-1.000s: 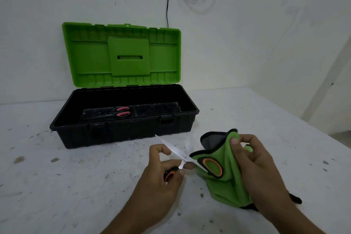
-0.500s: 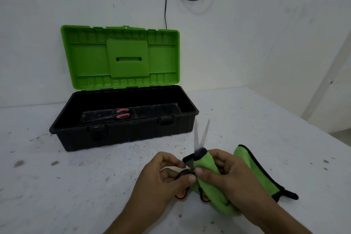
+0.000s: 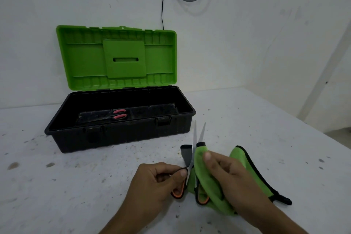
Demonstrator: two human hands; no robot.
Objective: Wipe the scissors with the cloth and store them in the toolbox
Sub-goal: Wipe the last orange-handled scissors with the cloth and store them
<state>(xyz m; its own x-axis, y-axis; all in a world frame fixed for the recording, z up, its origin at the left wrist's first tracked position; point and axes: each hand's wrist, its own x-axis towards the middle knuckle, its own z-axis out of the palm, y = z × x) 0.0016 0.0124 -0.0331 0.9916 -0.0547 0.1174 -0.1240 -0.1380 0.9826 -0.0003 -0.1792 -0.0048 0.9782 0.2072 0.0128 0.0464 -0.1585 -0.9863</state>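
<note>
the black plastic toolbox with its green lid raised [image 3: 121, 135] sits at eleven o'clock, bare white tabletop [image 3: 57, 186] between. the left hand [image 3: 152, 184] pinches a handle of the orange-and-black steel scissors [image 3: 193, 150]; the right hand [image 3: 228, 175] clamps the green microfibre cloth [image 3: 205, 182] around one blade, tips toward twelve.

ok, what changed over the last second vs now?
The scissors swung from lying flat, blades pointing left, to blades up and slightly open. The right hand took the green cloth off a handle and wrapped it around one blade. The left hand kept its hold on the handle. The toolbox, lid open, and the red-handled scissors inside did not move.
</note>
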